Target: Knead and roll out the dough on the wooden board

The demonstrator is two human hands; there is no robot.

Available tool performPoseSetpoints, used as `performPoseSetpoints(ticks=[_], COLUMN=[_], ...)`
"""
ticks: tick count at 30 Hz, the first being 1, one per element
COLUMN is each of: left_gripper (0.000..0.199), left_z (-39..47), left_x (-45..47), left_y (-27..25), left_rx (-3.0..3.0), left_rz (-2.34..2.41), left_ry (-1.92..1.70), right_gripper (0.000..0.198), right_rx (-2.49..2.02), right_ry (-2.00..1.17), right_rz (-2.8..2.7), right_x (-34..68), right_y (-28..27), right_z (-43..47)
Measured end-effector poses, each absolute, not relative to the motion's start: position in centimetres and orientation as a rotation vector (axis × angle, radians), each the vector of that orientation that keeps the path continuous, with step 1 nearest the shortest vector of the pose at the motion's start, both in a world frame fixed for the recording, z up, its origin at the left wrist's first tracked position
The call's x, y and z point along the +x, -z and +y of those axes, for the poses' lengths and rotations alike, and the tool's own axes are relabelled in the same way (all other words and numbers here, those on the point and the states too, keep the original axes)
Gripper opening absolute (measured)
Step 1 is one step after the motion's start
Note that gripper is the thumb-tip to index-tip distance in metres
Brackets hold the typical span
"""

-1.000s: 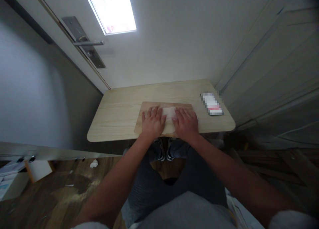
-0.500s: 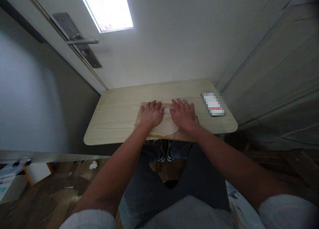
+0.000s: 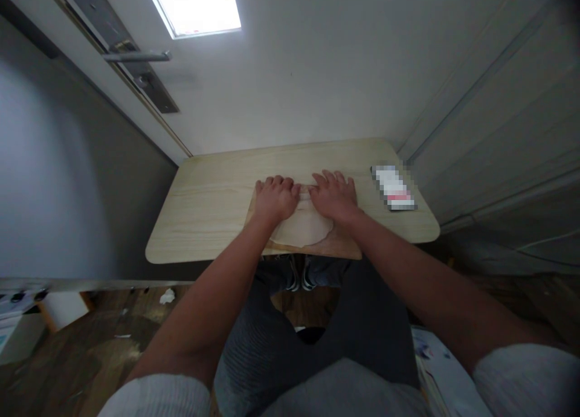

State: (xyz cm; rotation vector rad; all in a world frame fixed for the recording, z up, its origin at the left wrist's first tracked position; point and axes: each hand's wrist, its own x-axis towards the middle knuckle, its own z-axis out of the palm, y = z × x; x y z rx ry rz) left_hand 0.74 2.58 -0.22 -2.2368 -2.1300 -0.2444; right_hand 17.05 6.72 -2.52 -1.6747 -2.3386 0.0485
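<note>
A thin, pale, roughly round sheet that looks like rolled-out dough (image 3: 304, 228) lies on a brown wooden board (image 3: 338, 248). My left hand (image 3: 277, 198) rests palm down on the far left part of the sheet, its fingers bent a little over the far edge. On the far right part lies my right hand (image 3: 334, 194), palm down, fingers stretched forward and spread. Both thumbs point inward, with a narrow gap between them where a pale band crosses. What lies under the palms is hidden.
The board sits at the near edge of a small light-wood table (image 3: 194, 205). A phone (image 3: 393, 187), blurred out, lies at the table's right. Behind stands a white door with a lever handle (image 3: 138, 56). A crumpled white scrap (image 3: 167, 296) is on the floor.
Both hands have slid slightly forward, away from me, uncovering more of the pale sheet. The left fingers look more bent than before. The camera view has shifted a little.
</note>
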Motion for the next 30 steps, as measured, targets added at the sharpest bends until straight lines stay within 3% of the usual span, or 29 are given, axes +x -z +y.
performPoseSetpoints(ticks=[20, 30], left_gripper=[0.052, 0.061], left_z=[6.0, 8.0], left_x=[0.0, -0.3], left_y=[0.0, 0.5], left_rx=[-2.273, -2.234], left_rz=[-2.150, -2.162], left_ry=[0.184, 0.204], right_gripper=[0.046, 0.044], right_rx=[-1.739, -1.785], right_ry=[-0.121, -0.164], right_rz=[-2.371, -2.359], right_x=[16.2, 15.7], right_y=[1.2, 1.1], right_z=[9.8, 11.5])
